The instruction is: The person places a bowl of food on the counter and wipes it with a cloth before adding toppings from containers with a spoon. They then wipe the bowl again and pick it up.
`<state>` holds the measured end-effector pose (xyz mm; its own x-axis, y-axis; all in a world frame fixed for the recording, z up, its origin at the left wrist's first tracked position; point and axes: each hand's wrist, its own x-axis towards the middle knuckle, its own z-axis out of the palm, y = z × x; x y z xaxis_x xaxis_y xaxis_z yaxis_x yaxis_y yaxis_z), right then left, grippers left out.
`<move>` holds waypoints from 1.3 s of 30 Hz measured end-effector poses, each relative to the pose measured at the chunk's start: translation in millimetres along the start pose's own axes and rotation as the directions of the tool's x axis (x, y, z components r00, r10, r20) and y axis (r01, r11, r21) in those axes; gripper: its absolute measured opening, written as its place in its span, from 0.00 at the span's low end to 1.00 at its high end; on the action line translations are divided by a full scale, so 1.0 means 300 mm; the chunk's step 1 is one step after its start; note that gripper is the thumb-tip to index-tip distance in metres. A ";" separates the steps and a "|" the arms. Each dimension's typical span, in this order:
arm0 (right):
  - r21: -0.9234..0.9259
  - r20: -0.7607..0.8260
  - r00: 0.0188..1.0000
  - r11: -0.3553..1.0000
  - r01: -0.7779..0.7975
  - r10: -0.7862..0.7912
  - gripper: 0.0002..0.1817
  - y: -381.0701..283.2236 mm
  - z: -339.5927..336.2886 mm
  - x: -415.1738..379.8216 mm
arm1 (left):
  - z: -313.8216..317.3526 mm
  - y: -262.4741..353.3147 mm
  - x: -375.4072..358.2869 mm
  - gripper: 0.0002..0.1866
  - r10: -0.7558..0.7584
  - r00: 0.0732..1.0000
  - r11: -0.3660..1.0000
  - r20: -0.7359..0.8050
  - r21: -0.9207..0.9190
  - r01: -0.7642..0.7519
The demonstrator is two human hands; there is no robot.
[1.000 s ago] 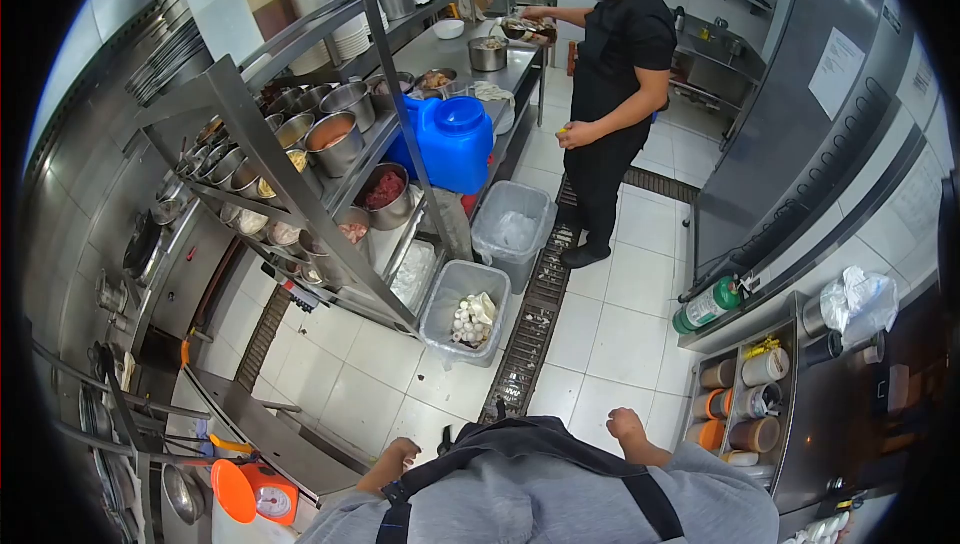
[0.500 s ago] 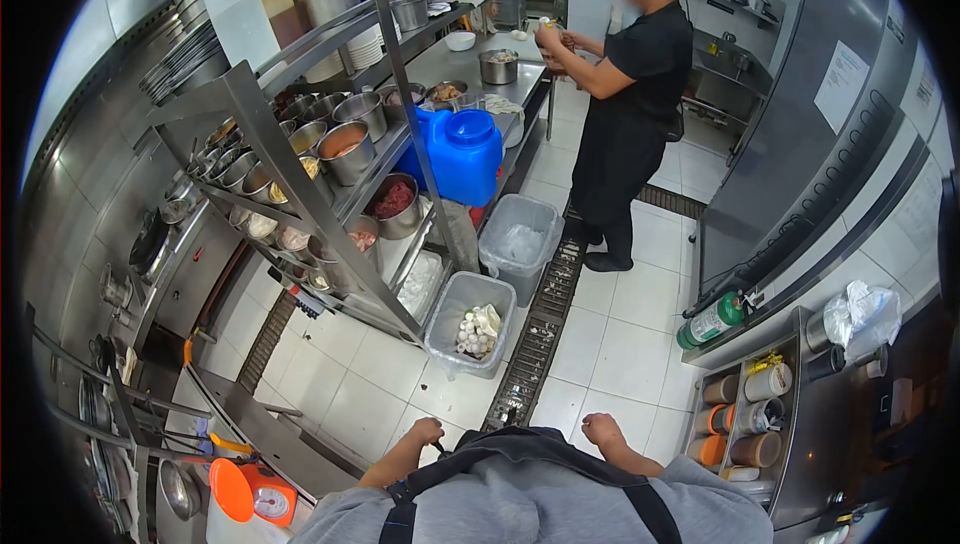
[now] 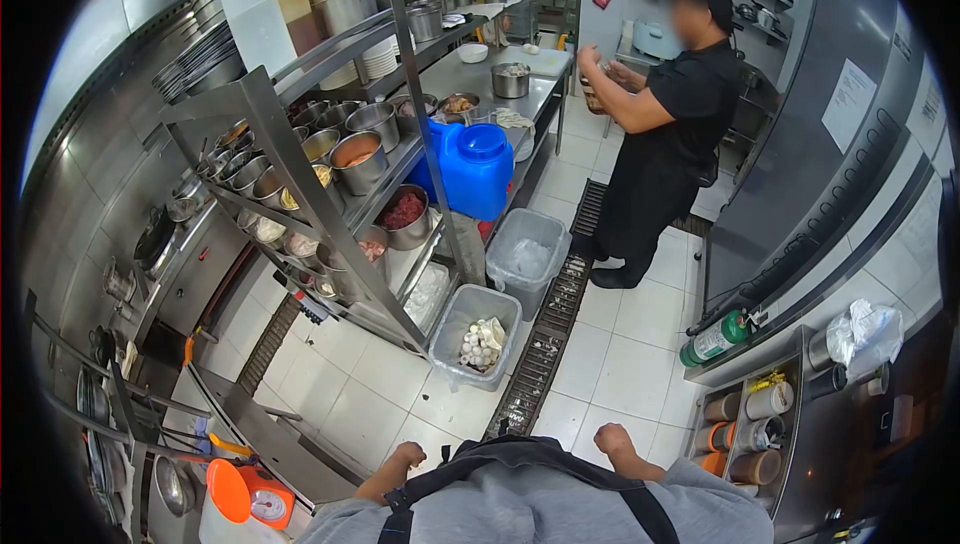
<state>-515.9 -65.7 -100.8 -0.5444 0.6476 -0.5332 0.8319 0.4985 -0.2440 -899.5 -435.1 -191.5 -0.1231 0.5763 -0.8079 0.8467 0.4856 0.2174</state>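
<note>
Lining the left, metal rack w/ food pots. Left hand over white tile floor, grip curled; closure and contents can't tell. Clear bin w/ white round items on floor, ahead of hands. Steel bench farther back, floor drain, right hand, grip curled, can't tell if holding. Co-worker in black, then grey steel cabinet.

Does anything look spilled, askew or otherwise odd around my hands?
Pale scraps litter the drain grate, and a small dark speck lies on the floor tiles near the clear bin. They look like stray debris, too small to identify. Nothing appears tipped over or broken.
</note>
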 end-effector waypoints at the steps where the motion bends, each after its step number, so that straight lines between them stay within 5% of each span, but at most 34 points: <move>1: -0.006 0.000 1.000 1.000 0.005 -0.005 0.14 -0.003 0.009 0.018 | 0.000 0.016 -0.001 0.12 -0.132 0.991 0.983 -0.012 -0.133 0.129; 2: -0.013 -0.009 0.999 0.999 0.041 -0.041 0.15 -0.004 0.024 0.044 | -0.006 0.022 -0.002 0.12 -0.135 0.991 0.981 -0.016 -0.142 0.131; 4: 0.000 0.000 0.997 0.997 0.083 -0.083 0.18 -0.023 0.025 0.077 | -0.013 0.017 0.008 0.13 0.142 0.987 0.979 -0.080 0.159 -0.128; 9: -0.046 0.090 0.992 0.994 0.097 -0.093 0.20 -0.077 0.011 0.121 | -0.007 0.011 0.029 0.19 0.062 0.988 0.998 -0.143 0.031 -0.058; 11: -0.109 0.091 0.992 0.989 0.099 -0.089 0.20 -0.070 0.070 0.156 | -0.062 0.040 -0.056 0.19 -0.113 0.959 0.977 -0.260 -0.205 0.060; 15: -0.153 0.180 0.983 0.987 0.049 -0.021 0.20 -0.159 0.041 0.117 | -0.035 -0.019 -0.108 0.19 -0.230 0.933 0.919 -0.276 -0.377 0.115; 18: -0.187 0.121 0.986 0.972 0.140 -0.118 0.20 -0.187 0.127 0.187 | -0.015 -0.094 -0.137 0.19 -0.152 0.979 0.905 -0.136 -0.418 0.082; 19: -0.219 0.084 0.978 0.954 0.206 -0.192 0.19 -0.211 0.150 0.191 | 0.031 -0.150 -0.169 0.18 -0.020 0.966 0.947 -0.259 -0.316 -0.064; 20: -0.195 0.068 0.982 0.963 0.185 -0.175 0.19 -0.263 0.142 0.190 | 0.023 -0.144 -0.220 0.18 -0.118 0.969 0.925 -0.215 -0.380 0.028; 24: -0.039 -0.072 0.992 0.994 0.102 -0.105 0.16 -0.586 0.056 0.206 | -0.033 -0.530 -0.011 0.17 0.123 0.987 0.992 -0.105 0.018 -0.122; 27: 0.081 -0.182 0.982 0.994 0.074 -0.058 0.12 -0.878 0.048 0.177 | -0.319 -0.773 0.182 0.16 0.268 0.963 0.896 0.028 0.359 -0.260; 28: 0.111 -0.099 0.995 0.993 0.040 -0.029 0.11 -1.000 0.007 0.143 | -0.376 -0.819 0.220 0.16 0.284 0.957 0.860 0.059 0.425 -0.282; 33: 0.124 -0.126 0.953 0.949 0.289 -0.274 0.13 -1.356 0.186 0.083 | -0.237 -1.250 0.001 0.15 0.092 0.991 0.897 0.092 0.424 -0.123; 38: 0.048 0.071 0.976 0.978 0.202 -0.205 0.13 -1.426 0.219 0.031 | -0.137 -1.550 -0.241 0.14 -0.116 0.987 0.932 0.114 0.357 0.068; 39: 0.021 0.099 0.987 0.992 0.121 -0.123 0.13 -1.406 0.221 0.050 | -0.246 -1.559 -0.258 0.12 0.022 0.989 0.947 -0.148 0.319 0.027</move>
<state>-867.8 -304.5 -59.5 -0.6289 0.5209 -0.5771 0.7618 0.5614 -0.3234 -1324.2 -658.2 -190.1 -0.1799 0.6776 -0.7131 0.9639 0.2660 0.0097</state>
